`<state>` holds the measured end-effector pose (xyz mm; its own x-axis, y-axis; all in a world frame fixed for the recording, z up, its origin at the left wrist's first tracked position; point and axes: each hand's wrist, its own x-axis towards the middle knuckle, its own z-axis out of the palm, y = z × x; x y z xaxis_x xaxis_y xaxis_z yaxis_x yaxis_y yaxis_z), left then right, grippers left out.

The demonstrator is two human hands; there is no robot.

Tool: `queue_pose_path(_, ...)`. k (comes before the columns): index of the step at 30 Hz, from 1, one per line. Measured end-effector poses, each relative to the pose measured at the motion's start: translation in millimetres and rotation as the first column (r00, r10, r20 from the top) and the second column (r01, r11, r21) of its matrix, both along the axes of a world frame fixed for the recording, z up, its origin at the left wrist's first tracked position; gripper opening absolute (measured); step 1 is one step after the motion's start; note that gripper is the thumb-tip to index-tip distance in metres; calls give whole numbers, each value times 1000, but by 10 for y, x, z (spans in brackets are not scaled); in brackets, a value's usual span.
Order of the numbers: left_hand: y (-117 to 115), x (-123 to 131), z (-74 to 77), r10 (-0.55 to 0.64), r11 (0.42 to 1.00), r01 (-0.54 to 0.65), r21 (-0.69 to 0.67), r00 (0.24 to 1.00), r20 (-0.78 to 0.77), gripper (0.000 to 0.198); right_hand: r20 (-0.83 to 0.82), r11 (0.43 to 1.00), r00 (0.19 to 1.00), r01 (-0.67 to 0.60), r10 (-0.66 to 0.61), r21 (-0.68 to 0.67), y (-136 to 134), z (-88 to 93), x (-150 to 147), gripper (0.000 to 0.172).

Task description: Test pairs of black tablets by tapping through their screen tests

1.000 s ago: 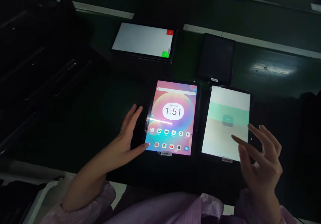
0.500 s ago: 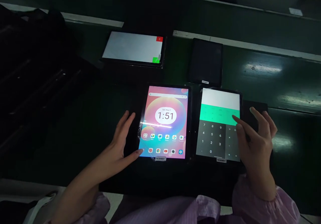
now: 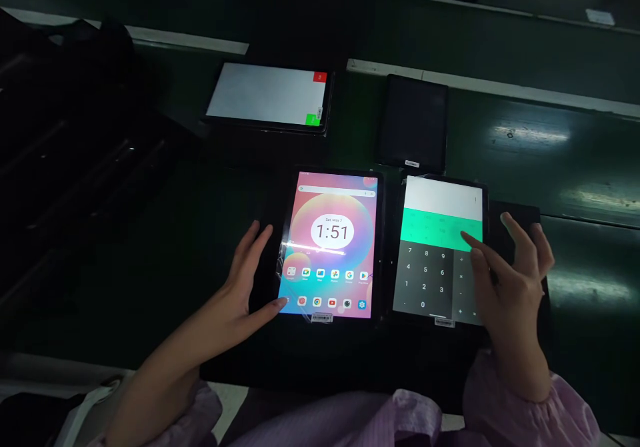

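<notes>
Two lit tablets lie side by side on a dark green bench. The left tablet [image 3: 331, 247] shows a pink home screen with a clock reading 1:51. My left hand [image 3: 245, 280] lies flat and open beside its left edge, thumb tip touching the lower left corner. The right tablet [image 3: 440, 247] shows a calculator with a green band and a number pad. My right hand [image 3: 510, 277] hovers over its right side, fingers spread, index finger at the green band's lower right.
Farther back lie a tablet with a white screen and red and green squares [image 3: 267, 95] and a dark tablet [image 3: 413, 123]. A black tray-like structure [image 3: 75, 167] fills the left. White strips [image 3: 480, 88] cross the bench behind. My lilac sleeves show at the bottom.
The right tablet's screen went from a pale loading view to the calculator. My right hand moved up and forward over its right side. My left hand stayed put.
</notes>
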<state>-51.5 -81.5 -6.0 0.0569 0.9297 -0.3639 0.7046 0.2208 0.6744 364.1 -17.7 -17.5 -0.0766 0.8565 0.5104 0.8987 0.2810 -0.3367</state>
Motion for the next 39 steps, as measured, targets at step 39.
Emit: queue_pose_path(39,-17,-48,-50,-21,1000,21,-13,1000,-22,100,-40,988,988,151,-151,2,-36,6,-2,31)
